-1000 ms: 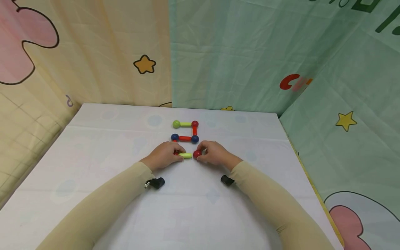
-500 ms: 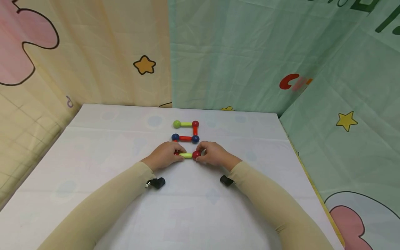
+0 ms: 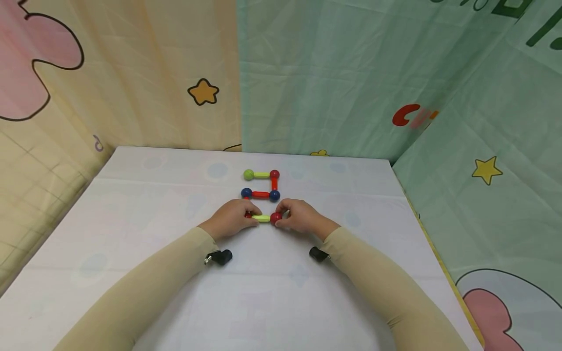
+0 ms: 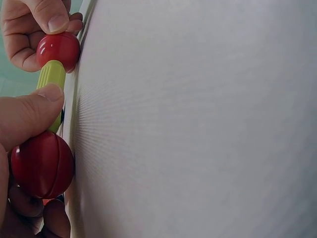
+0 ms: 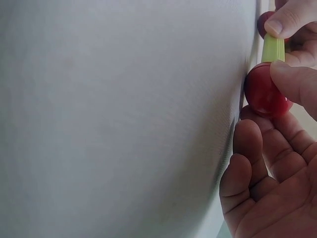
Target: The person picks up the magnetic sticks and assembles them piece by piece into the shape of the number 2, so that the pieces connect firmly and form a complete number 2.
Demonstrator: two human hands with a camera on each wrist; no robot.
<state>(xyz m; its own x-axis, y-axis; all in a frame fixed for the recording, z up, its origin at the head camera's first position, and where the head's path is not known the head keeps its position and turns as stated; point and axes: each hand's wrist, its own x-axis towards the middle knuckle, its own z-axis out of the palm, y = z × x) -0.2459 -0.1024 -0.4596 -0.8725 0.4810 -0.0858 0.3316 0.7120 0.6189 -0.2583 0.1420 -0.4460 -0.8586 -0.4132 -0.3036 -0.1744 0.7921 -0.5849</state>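
Note:
My left hand (image 3: 231, 217) pinches a yellow-green magnetic rod (image 3: 264, 219), its thumb lying along the ribbed side in the left wrist view. Beside that thumb sits a red ball (image 4: 39, 163) at the rod's left end, mostly covered by the hand in the head view. Between thumb and fingers, my right hand (image 3: 304, 215) holds another red ball (image 5: 265, 91), which touches the rod's right end. Behind the hands, blue balls, a red ball (image 3: 274, 174), a green ball (image 3: 249, 174), red rods and a yellow-green rod (image 3: 262, 175) form a bent chain lying flat.
The pieces lie on a white-covered table (image 3: 263, 292). A patterned curtain (image 3: 351, 87) hangs behind its back edge and along the sides. Small black wrist cameras stick out below both sleeves.
The right hand has moved slightly left, bringing its red ball against the end of the yellow-green rod and closing the small gap. Since half a second ago, both hands look still.

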